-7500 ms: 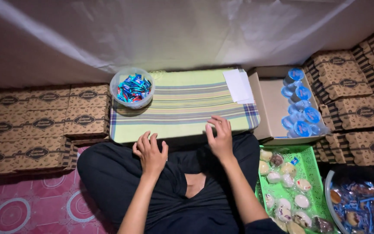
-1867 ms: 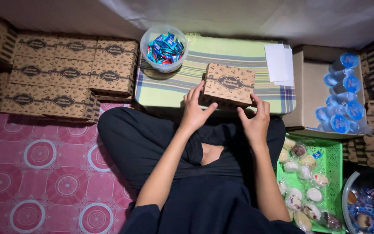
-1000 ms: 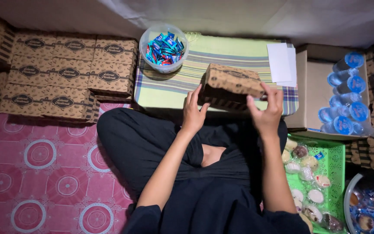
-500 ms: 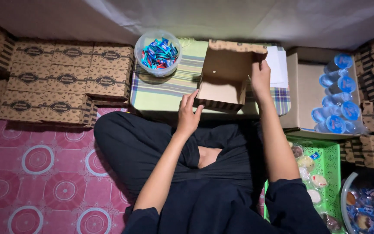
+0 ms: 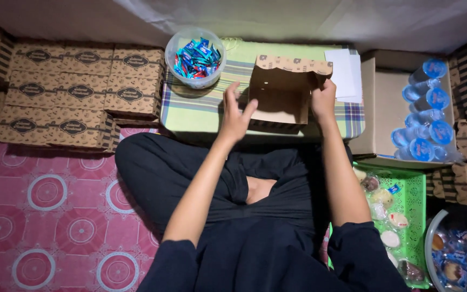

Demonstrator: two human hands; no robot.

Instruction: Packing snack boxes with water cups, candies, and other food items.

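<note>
Head view shows the brown box (image 5: pixel 283 92), shut a moment ago, now standing open, right hand (image 5: pixel 324 99) gripping its flap, left hand (image 5: pixel 235 111) open beside it

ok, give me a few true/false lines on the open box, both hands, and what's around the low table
1. The brown box stands open on the table. True.
2. The right hand grips the box's right side. True.
3. The left hand is inside the candy tub. False: it is spread open beside the box's left side.
4. The water cups sit left of the table. False: they are on its right; closed boxes are stacked left.
</note>
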